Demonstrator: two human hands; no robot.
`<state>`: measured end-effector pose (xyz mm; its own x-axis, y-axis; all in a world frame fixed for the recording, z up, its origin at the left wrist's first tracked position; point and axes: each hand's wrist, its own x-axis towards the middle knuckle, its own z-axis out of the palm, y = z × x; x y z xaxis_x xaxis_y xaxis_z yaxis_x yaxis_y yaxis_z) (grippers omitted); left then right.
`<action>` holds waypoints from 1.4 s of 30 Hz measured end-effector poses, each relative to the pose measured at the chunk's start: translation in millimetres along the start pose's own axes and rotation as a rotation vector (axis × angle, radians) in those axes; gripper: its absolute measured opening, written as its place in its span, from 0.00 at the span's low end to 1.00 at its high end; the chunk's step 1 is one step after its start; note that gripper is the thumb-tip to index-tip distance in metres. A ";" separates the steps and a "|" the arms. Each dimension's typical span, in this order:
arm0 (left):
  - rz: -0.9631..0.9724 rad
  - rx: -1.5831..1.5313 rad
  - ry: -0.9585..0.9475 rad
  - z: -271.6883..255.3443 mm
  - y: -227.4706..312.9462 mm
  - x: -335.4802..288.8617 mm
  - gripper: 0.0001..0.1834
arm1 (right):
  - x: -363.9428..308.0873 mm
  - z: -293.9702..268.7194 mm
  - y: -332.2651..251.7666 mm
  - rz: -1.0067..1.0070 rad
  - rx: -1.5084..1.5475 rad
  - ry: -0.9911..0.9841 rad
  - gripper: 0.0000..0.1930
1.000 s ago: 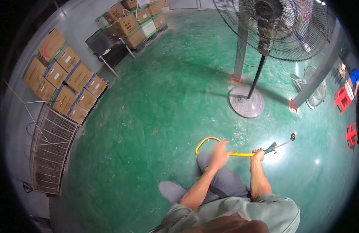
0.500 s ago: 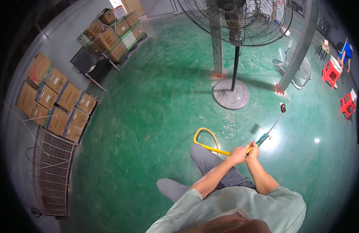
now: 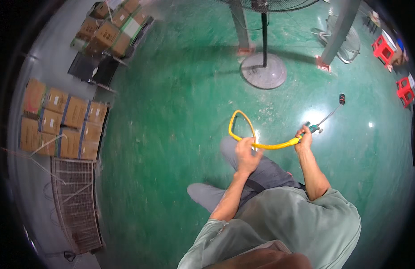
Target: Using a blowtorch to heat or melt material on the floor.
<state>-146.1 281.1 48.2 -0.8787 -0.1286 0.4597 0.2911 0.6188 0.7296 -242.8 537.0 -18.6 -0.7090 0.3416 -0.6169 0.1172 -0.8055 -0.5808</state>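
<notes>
My right hand is closed around the green and black handle of a long wand, which looks like a gas torch. Its thin metal rod ends in a dark head with red on it, out above the floor. A yellow hose runs from the handle's rear to my left hand. The fingers of that hand are closed on the hose near my raised knee. Beyond the hand, the hose bends up into a loop. My palms hide parts of the handle and hose.
A pedestal fan's round base stands ahead, with grey posts behind it. Stacked cartons and a wire rack line the left wall. Red stools and a partly visible person are at the far right.
My left hand has left the handle and moved left along the yellow hose. My right hand has carried the wand up and to the right. The view has tilted downward.
</notes>
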 end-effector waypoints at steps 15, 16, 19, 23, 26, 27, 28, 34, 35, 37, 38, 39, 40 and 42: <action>-1.244 -0.280 -0.769 76.7 -195.1 -338.6 0.26 | 112.4 -34.7 -19.6 -0.052 -0.290 0.054 0.15; -1.268 -0.279 -0.759 65.5 -200.6 -338.6 0.26 | 104.8 -22.8 2.6 -0.074 -0.320 0.093 0.15; -1.205 -0.353 -0.812 51.6 -210.8 -302.8 0.25 | 119.6 -6.1 -6.8 -0.099 -0.349 -0.129 0.15; -1.242 -0.292 -0.833 1.4 -224.7 -290.8 0.24 | 88.0 40.8 60.2 -0.160 -0.408 0.060 0.13; -1.214 -0.254 -0.858 -26.9 -239.0 -271.7 0.23 | 63.2 62.8 71.5 -0.205 -0.370 0.123 0.13; -1.204 -0.245 -0.875 -36.9 -239.0 -268.2 0.23 | 60.1 57.4 69.3 -0.167 -0.382 0.050 0.13; -1.185 -0.239 -0.885 -41.2 -242.7 -259.3 0.22 | 57.7 52.0 64.5 -0.129 -0.395 -0.020 0.13; -1.166 -0.218 -0.805 -35.2 -249.5 -269.9 0.21 | 53.2 64.4 98.4 -0.021 -0.353 -0.273 0.13; -1.176 -0.192 -0.823 -42.4 -244.6 -279.8 0.21 | 49.4 61.8 113.0 -0.022 -0.351 -0.248 0.13; -1.158 -0.171 -0.888 -59.8 -238.9 -279.2 0.20 | 34.0 27.4 100.7 0.030 -0.292 -0.160 0.14; -1.176 -0.171 -0.837 -54.5 -236.1 -289.1 0.20 | 45.8 30.3 99.2 0.112 -0.252 -0.149 0.15; -1.160 -0.161 -0.848 -56.5 -245.1 -279.0 0.20 | 44.2 27.2 97.8 0.091 -0.256 -0.132 0.15; -1.145 -0.145 -0.854 -62.9 -241.0 -278.5 0.20 | 42.0 23.5 95.5 0.068 -0.256 -0.115 0.15; -1.153 -0.115 -0.807 -71.0 -250.0 -281.4 0.19 | 43.7 33.3 114.8 0.116 -0.233 -0.111 0.14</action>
<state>55.2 107.6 -227.6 -0.6018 -0.0155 -0.7985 -0.7352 0.4013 0.5463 -283.5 443.3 -94.6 -0.7517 0.1883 -0.6320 0.3497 -0.6987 -0.6242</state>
